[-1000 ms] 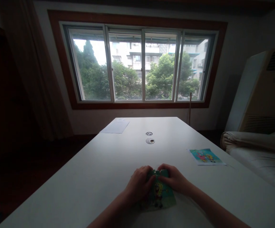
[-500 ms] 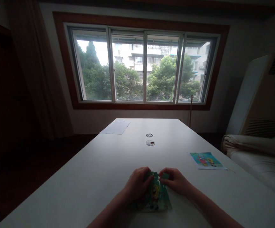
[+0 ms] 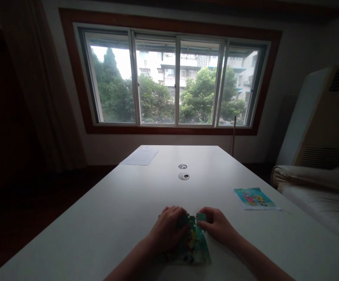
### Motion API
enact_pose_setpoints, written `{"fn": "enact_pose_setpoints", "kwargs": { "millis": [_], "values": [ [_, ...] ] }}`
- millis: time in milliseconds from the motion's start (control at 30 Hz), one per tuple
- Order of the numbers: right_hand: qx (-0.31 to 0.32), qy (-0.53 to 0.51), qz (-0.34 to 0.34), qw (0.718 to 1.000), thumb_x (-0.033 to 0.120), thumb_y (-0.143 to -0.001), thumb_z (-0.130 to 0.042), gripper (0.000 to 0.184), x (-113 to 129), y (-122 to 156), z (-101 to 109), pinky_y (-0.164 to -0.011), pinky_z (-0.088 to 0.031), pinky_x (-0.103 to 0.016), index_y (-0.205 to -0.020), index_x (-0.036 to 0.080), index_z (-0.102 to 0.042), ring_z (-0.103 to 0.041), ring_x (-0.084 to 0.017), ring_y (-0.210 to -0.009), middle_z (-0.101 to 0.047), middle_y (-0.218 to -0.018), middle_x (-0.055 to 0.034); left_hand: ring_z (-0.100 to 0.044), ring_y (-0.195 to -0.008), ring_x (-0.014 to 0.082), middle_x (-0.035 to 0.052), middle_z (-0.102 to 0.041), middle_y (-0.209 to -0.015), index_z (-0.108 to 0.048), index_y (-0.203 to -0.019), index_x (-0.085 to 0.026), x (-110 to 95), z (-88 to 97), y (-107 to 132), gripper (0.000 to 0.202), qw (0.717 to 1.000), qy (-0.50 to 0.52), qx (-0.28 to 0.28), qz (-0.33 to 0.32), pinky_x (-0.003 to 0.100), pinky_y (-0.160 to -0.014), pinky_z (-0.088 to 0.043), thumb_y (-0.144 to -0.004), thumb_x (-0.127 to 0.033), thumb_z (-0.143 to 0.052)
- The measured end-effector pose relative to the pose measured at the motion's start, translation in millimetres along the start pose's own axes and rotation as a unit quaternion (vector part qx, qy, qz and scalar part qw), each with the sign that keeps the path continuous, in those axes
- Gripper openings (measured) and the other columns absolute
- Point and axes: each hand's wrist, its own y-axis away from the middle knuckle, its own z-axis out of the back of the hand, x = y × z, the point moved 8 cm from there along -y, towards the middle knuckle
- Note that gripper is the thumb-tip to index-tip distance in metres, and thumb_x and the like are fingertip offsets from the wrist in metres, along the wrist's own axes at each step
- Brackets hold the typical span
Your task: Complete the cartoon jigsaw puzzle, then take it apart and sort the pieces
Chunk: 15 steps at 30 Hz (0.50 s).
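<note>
A partly joined jigsaw puzzle (image 3: 197,254), green with a yellow cartoon figure, lies at the near edge of the white table. My left hand (image 3: 169,226) covers its left part, with fingers curled over the top edge and the thumb on its face. Between thumb and fingers of my right hand (image 3: 218,223) is a green puzzle piece (image 3: 200,217), held at the puzzle's upper right corner. A narrow gap shows between this piece and the rest. Whatever lies beneath my left palm is hidden.
A matching cartoon picture sheet (image 3: 254,197) lies to the right on the table (image 3: 99,226). Two small round discs (image 3: 182,166) rest further back near the middle. A white paper sheet (image 3: 140,156) is at the far left corner. Beyond the right edge stands a sofa (image 3: 307,195).
My left hand has flattened a little and slid further over the puzzle, covering more of the yellow figure. My right hand stays near the upper right corner, with more of its piece showing.
</note>
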Motion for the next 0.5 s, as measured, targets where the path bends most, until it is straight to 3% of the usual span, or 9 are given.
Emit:
{"fn": "enact_pose_setpoints", "kwargs": {
  "millis": [133,233,500],
  "values": [
    [-0.038,0.102,-0.005,0.994,0.016,-0.062,-0.056,0.008,-3,0,6,-0.05,-0.035,-0.02,-0.068,0.014,-0.06,-0.047,-0.01,-0.054,-0.055,-0.058,0.0014,-0.052,-0.08,0.0185,0.0018,-0.059,-0.085,-0.053,-0.089,-0.021,0,-10.1,-2,0.021,1.0,-0.015,0.002,-0.018,0.031,-0.076,-0.035,-0.07,-0.026,-0.06],
    [-0.054,0.105,-0.011,0.993,0.015,-0.061,-0.054,0.009,-9,1,8,-0.051,-0.035,-0.02,-0.067,0.014,-0.06,-0.047,-0.01,-0.055,-0.055,-0.058,0.0016,-0.052,-0.08,0.0182,0.0017,-0.058,-0.085,-0.052,-0.09,-0.021,-1,-15.4,1,0.021,0.999,-0.022,-0.01,-0.023,0.031,-0.077,-0.034,-0.07,-0.025,-0.06],
    [-0.031,-0.125,-0.035,0.991,0.021,-0.063,-0.056,0.012,-32,8,-7,-0.046,-0.039,-0.021,-0.073,0.014,-0.054,-0.046,-0.009,-0.05,-0.052,-0.058,0.0032,-0.053,-0.08,0.0189,0.0037,-0.06,-0.086,-0.052,-0.092,-0.019,3,-16.9,14,0.021,0.998,-0.035,-0.051,-0.01,0.03,-0.074,-0.036,-0.074,-0.03,-0.054]
  ]
}}
